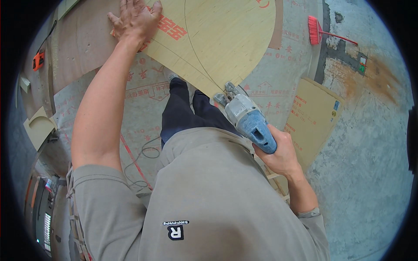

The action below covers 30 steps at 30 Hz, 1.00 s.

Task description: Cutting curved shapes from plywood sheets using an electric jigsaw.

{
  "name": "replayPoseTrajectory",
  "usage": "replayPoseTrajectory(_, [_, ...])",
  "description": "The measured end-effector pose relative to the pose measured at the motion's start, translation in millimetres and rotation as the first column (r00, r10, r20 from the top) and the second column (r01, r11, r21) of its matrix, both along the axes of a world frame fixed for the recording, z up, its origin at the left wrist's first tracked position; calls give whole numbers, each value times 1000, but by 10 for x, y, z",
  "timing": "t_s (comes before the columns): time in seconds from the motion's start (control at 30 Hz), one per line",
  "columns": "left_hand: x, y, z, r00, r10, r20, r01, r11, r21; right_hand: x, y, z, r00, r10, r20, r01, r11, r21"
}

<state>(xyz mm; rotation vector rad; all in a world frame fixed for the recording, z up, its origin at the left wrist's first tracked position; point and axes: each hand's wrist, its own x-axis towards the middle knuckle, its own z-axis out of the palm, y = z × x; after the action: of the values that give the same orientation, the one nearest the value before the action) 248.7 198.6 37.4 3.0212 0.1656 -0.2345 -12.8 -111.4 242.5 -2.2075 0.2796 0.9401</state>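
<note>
My left hand (134, 18) lies with fingers spread on a yellowish plywood board (226, 39) at the top, over its red printing; its fingertips run out at the picture's edge. Thin dark pencil lines, one of them curved, cross the board and meet near its closest corner. My right hand (281, 150) is wrapped round the blue body of a jigsaw (250, 119). The metal head and forked foot of the jigsaw are at that corner of the board. Whether the blade touches the wood I cannot tell.
An orange tape measure (38, 60) lies far left, above a curved board offcut (40, 126). A cable (143, 154) loops on the film-covered floor. Right of me are a leaning board (311, 117) and a red broom (314, 30) on the concrete.
</note>
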Motion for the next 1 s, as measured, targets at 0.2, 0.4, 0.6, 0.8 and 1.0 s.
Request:
replayPoseTrajectory(0.2, [15,6,15,1000,-2,-22,3,1000,21,3,4,-9,1000,-3,-7,3,1000,4])
replayPoseTrajectory(0.4, [-4,-37,107,999,9,-38,-8,1000,4,9,24,11,999,-12,-33,12,1000,-21])
replayPoseTrajectory(0.6, [4,-34,95,999,6,-52,-5,1000,15,6,37,26,998,-54,-35,53,998,-14])
replayPoseTrajectory(0.8, [23,-11,50,998,-1,-55,2,1000,24,46,29,49,997,-45,-65,45,999,-15])
replayPoseTrajectory(1.0, [-2,-23,54,999,8,-36,-7,1000,10,38,30,21,999,-9,-37,9,1000,-14])
